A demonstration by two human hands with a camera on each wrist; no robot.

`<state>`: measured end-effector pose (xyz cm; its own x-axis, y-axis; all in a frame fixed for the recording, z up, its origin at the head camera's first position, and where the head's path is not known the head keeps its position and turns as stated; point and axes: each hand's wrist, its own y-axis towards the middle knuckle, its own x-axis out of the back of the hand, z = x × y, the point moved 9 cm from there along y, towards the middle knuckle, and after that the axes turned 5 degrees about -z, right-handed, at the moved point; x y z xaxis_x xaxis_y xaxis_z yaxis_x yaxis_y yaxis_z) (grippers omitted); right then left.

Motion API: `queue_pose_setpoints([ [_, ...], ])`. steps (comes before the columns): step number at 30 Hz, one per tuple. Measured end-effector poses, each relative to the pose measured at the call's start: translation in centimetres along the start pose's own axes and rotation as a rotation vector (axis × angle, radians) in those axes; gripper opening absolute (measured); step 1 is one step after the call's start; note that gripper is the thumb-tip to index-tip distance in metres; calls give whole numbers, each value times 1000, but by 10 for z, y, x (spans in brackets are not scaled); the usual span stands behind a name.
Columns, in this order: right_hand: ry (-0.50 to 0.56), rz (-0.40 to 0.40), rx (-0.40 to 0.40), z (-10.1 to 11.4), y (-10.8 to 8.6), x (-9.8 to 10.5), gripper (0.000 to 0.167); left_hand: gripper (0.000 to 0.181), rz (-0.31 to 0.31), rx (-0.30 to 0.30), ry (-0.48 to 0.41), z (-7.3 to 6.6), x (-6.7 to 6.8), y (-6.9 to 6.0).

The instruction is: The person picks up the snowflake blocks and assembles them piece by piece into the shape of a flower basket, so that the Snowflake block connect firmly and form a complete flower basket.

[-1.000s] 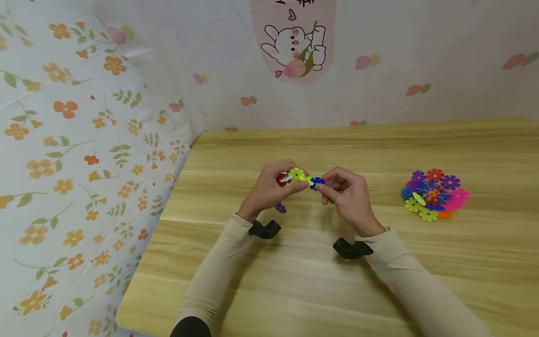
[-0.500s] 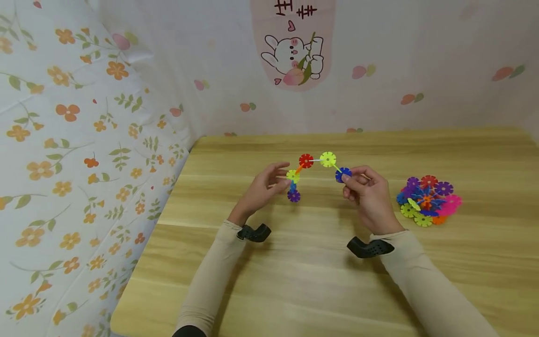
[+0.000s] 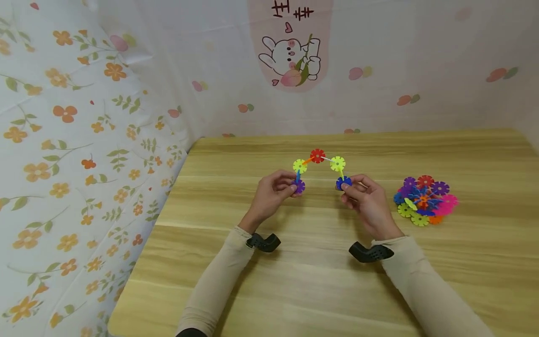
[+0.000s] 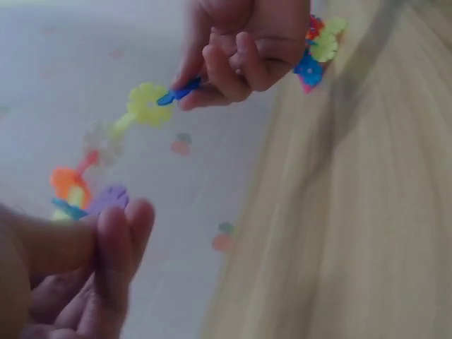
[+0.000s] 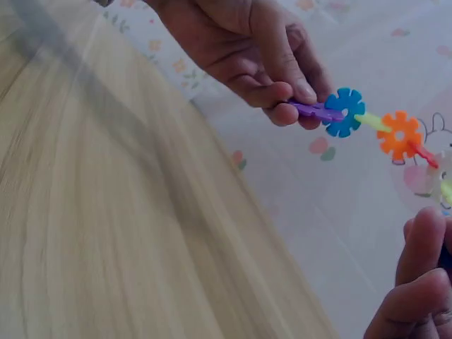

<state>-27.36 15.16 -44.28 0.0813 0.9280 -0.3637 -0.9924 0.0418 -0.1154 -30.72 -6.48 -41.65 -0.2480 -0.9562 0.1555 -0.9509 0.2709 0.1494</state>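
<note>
An arched chain of notched plastic snowflake discs spans both hands above the table. My left hand (image 3: 271,194) pinches the purple disc (image 3: 299,186) at one end. At the other end, my right hand (image 3: 370,201) pinches the dark blue disc (image 3: 343,183) between thumb and fingers. Between them run a light blue disc (image 5: 344,112), a yellow-green disc (image 3: 300,165), an orange disc (image 5: 400,135), a red disc (image 3: 317,156) at the top, a whitish disc (image 4: 103,143) seen edge-on from the head, and a further yellow-green disc (image 4: 149,104).
A pile of loose, multicoloured discs (image 3: 423,201) lies on the wooden table (image 3: 320,281), right of my right hand. Behind the table hangs a pale printed cloth (image 3: 227,70). A flowered cloth (image 3: 76,187) covers the left side.
The hands have moved apart and the chain has spread into an arch. My left hand let go of the chain's middle and took the purple end disc. My right hand kept the dark blue disc.
</note>
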Motion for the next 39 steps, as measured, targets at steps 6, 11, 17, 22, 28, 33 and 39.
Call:
queue_pose_setpoints([
  [6, -145, 14, -32, -10, -3, -4, 7, 22, -128, -78, 8, -3, 3, -4],
  [11, -205, 12, -52, -16, -4, -6, 4, 22, -183, -71, -58, 0, 1, -6],
  [17, -182, 7, -91, -23, -4, -3, 10, 23, -243, -8, -13, 9, -6, -9],
  [22, -186, 9, -122, -22, 4, 6, 5, 23, -226, 48, 28, 16, -9, -2],
  [28, -584, 14, -123, -18, 24, 21, 21, 24, -136, 154, 95, 33, -9, 9],
  [33, -981, 76, -109, -17, 35, 24, 31, 24, -77, 199, 161, 43, -11, 21],
  [39, -1211, 128, -35, -11, 39, 22, 34, 21, -55, 172, 345, 49, -17, 37],
])
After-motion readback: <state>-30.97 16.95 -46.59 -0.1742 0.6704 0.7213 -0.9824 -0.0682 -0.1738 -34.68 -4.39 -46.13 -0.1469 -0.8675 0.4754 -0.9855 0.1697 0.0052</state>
